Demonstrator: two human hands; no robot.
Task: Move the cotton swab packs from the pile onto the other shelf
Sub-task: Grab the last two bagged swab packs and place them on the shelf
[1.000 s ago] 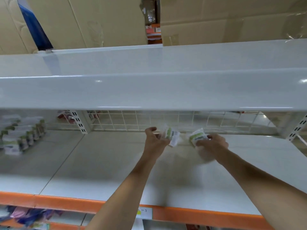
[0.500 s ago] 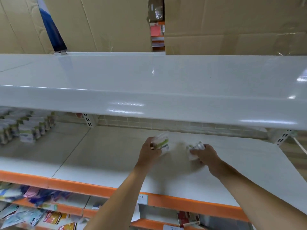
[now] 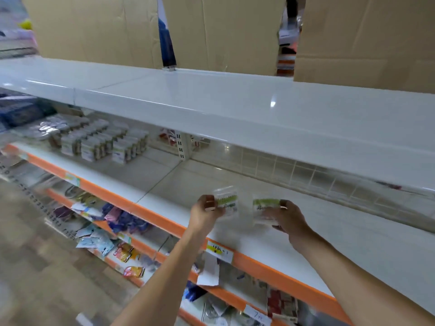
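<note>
My left hand [image 3: 203, 214] grips a clear cotton swab pack with a green label [image 3: 227, 202], held upright over the white middle shelf [image 3: 169, 184]. My right hand [image 3: 286, 218] holds a second cotton swab pack [image 3: 263, 208] of the same kind, a little to the right. Both packs are in the air just above the shelf surface near its orange front edge [image 3: 164, 220]. Rows of standing cotton swab packs [image 3: 106, 144] fill the same shelf level further left.
A white upper shelf [image 3: 235, 109] overhangs the hands, with cardboard boxes [image 3: 235, 31] on it. A wire grid [image 3: 306, 170] backs the middle shelf. Lower shelves hold assorted coloured packets [image 3: 113, 222]. A yellow price tag [image 3: 219, 249] hangs on the orange edge.
The view has swung left and back, showing more of the aisle and the rows of packs. Both hands, each with a pack, have drawn back from deep in the shelf toward its front edge.
</note>
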